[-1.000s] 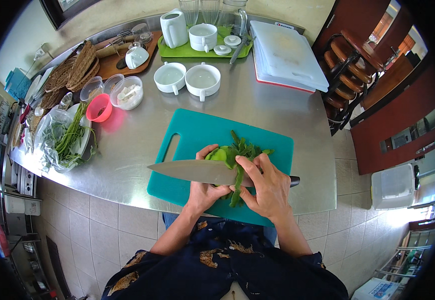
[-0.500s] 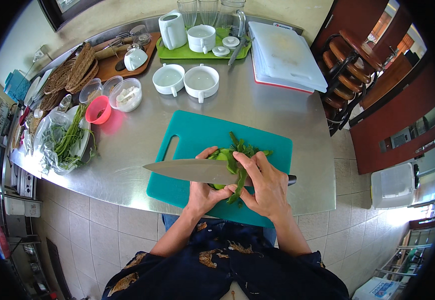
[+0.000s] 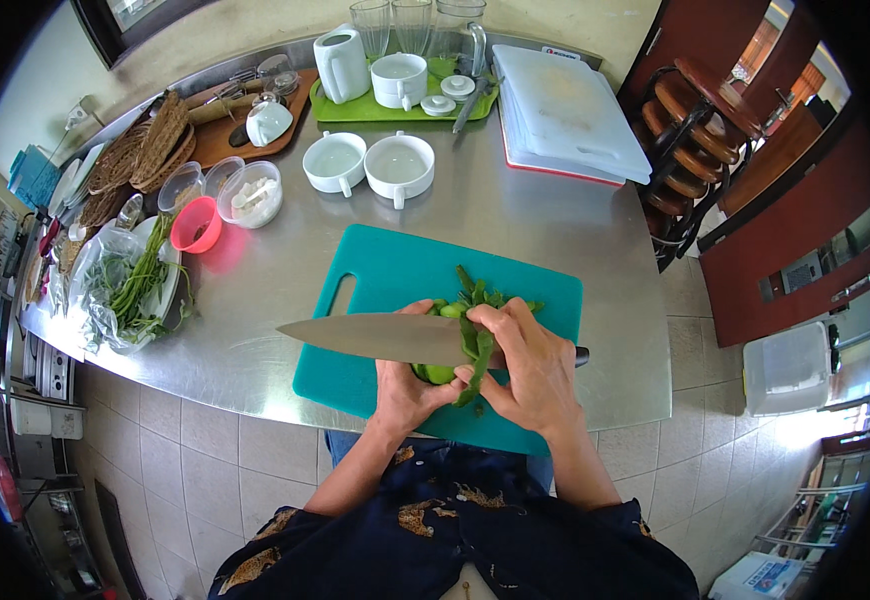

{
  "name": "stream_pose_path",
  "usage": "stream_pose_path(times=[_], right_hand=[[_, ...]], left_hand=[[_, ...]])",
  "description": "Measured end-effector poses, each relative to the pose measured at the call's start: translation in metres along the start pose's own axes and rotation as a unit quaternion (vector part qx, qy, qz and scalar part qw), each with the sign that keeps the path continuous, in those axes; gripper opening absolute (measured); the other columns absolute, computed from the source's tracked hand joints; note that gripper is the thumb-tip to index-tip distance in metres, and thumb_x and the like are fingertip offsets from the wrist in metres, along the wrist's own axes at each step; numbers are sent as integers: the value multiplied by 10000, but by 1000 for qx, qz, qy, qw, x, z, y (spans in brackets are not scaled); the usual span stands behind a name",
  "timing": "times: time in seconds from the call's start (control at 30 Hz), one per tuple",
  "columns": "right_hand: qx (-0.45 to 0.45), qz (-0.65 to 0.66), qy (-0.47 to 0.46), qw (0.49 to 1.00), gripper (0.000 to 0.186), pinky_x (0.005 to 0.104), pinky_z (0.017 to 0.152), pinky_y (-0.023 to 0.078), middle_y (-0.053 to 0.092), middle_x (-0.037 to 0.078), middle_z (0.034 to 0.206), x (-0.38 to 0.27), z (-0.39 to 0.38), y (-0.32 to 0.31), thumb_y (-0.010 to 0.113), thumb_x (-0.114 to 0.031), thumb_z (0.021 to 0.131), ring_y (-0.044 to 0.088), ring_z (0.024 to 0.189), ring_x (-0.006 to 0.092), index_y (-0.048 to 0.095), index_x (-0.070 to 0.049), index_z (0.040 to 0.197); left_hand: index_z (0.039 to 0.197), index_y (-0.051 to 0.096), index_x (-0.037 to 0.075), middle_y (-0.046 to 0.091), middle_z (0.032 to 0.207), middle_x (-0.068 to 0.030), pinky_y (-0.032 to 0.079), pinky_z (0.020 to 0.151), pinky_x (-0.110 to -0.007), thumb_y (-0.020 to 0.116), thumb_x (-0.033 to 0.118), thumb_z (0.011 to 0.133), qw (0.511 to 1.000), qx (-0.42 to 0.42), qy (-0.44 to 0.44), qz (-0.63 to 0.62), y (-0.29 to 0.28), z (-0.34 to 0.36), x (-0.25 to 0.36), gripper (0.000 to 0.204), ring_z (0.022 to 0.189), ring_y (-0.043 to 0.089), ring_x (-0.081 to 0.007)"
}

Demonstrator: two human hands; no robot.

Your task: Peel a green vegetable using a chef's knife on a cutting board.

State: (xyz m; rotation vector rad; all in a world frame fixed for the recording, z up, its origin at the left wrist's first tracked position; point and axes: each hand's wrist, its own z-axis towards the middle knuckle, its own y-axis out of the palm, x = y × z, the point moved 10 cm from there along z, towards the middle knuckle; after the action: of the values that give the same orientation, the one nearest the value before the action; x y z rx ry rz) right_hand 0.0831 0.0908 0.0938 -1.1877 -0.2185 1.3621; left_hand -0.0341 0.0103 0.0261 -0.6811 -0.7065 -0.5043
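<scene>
My right hand (image 3: 537, 372) is closed round a large kitchen knife (image 3: 380, 339); the black handle's end sticks out past the hand, and the broad blade points left. Behind and below the blade, my left hand (image 3: 402, 396) grips a green vegetable (image 3: 439, 374), mostly hidden, its exact kind unclear. A strip of green peel (image 3: 479, 352) hangs between the blade and my right thumb. More green peelings (image 3: 480, 290) lie on the teal cutting board (image 3: 395, 268) just beyond my hands.
Two white handled bowls (image 3: 399, 170) stand past the board. At left are a pink bowl (image 3: 196, 225), clear tubs and a plate of leafy greens (image 3: 140, 285). A green tray (image 3: 360, 108) with white crockery stands at the back, stacked white boards (image 3: 570, 110) at back right.
The blade has shifted slightly left and up in the picture, along with a small shift of the whole view. Both hands keep their grips.
</scene>
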Motion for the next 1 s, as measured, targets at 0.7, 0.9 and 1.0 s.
stream_pose_path(times=[0.7,0.9,1.0], right_hand=[[0,137,74,988,480,351,595,494,591,70,920,33,-2,-2,711,-302,888,627,673,225,592,-160,1330],[-37,20,24,999,616,334,550,472,548,35,891,0,-12,-5,725,-370,873,607,674,190,548,-192,1435],[-38,-4,5,999,656,334,531,463,530,27,890,-3,-16,-2,728,-401,866,607,688,183,531,-201,1459]], left_hand=[[1410,345,36,484,1272,-117,473,1013,-379,853,113,671,939,-10,-153,-309,13,-1,-21,900,1178,535,-225],[1425,355,26,429,1345,-120,466,1031,-377,849,151,660,936,14,-173,-305,6,-1,-37,920,1211,518,-225],[1409,374,25,408,1367,-117,467,1031,-389,859,174,642,936,30,-158,-312,6,-5,-44,919,1215,516,-236]])
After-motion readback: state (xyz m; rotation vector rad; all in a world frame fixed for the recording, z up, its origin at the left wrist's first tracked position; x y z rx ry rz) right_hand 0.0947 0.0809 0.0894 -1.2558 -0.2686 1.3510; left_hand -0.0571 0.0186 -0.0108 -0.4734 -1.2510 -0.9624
